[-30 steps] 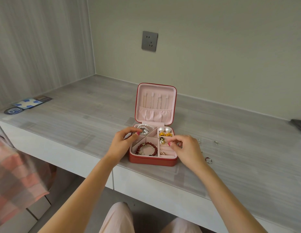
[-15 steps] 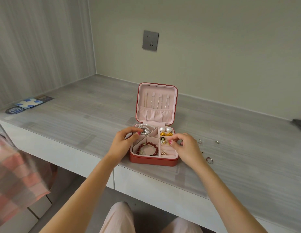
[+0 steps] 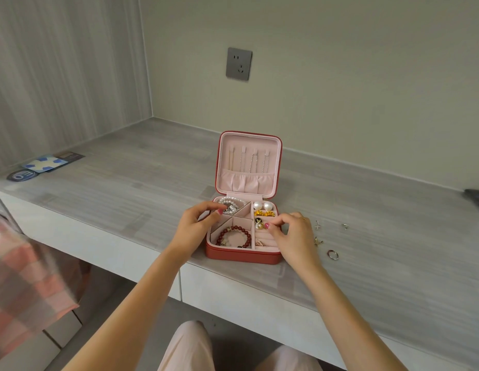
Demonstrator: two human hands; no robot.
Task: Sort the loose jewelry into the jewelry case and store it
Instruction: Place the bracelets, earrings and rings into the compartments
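The red jewelry case (image 3: pixel 241 257) stands open on the desk, its pink lid upright with several chains hanging inside. A pearl bracelet (image 3: pixel 230 203), pearl studs (image 3: pixel 262 205), gold earrings (image 3: pixel 264 213), a black-and-pearl earring (image 3: pixel 258 223) and a dark red bead bracelet (image 3: pixel 234 235) lie in its compartments. My left hand (image 3: pixel 197 227) grips the case's left rim by the pearl bracelet. My right hand (image 3: pixel 293 236) hovers over the ring slots, thumb and forefinger pinched on something small that the fingers hide. Loose on the desk lie a silver ring (image 3: pixel 332 254), a gold piece (image 3: pixel 318 241) and two studs (image 3: pixel 317 225).
The grey desk (image 3: pixel 126 188) runs into a corner at the left, with a wall socket (image 3: pixel 238 64) behind the case. Flat blue cards (image 3: pixel 44 164) lie far left and a dark object (image 3: pixel 476 196) at the right edge. My knees show below the desk front.
Both hands stay at the case. My right fingertips have shifted slightly left and down over the ring slots; my left hand has not let go.
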